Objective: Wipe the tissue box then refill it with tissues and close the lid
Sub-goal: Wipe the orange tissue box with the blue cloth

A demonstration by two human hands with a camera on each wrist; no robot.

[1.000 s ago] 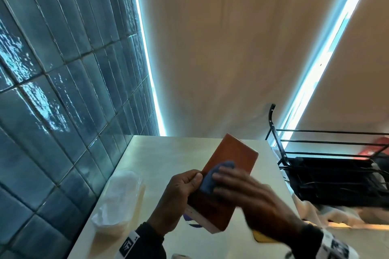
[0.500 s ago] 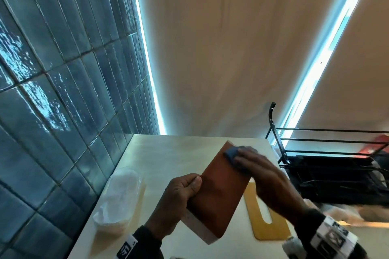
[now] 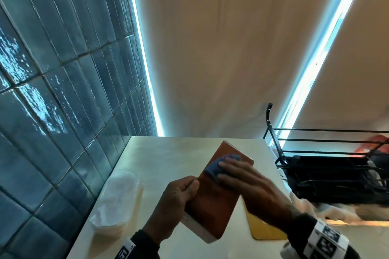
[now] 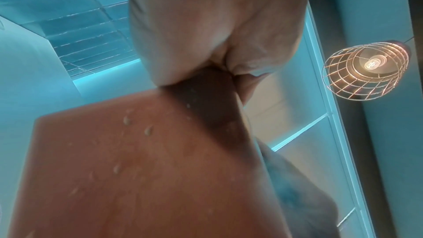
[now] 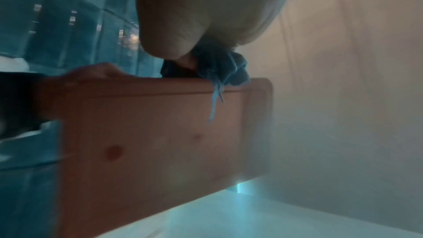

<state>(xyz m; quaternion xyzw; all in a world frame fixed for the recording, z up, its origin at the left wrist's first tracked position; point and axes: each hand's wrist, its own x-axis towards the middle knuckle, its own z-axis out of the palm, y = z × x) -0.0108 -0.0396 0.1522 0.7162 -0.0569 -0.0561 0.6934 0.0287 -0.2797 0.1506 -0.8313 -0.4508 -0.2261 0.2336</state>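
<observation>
A brown tissue box (image 3: 212,206) is held tilted above the pale table (image 3: 168,157), its white-edged end nearest me. My left hand (image 3: 179,197) grips its left edge, thumb on the top face. My right hand (image 3: 248,183) holds a bunched blue cloth (image 3: 216,166) against the upper half of that face. Water drops dot the box (image 4: 137,169) in the left wrist view. The right wrist view shows the cloth (image 5: 224,66) tucked under my thumb on the box (image 5: 148,142). The yellow lid (image 3: 265,225) lies flat on the table under my right forearm.
A clear plastic pack of white tissues (image 3: 117,197) lies at the table's left edge by the blue tiled wall (image 3: 52,111). A black wire rack (image 3: 328,166) with dark items stands just right of the table. A caged lamp (image 4: 366,68) hangs overhead.
My right hand swept the cloth up to the far end of the box, then back down toward its middle. My left hand kept its grip and the box stayed tilted.
</observation>
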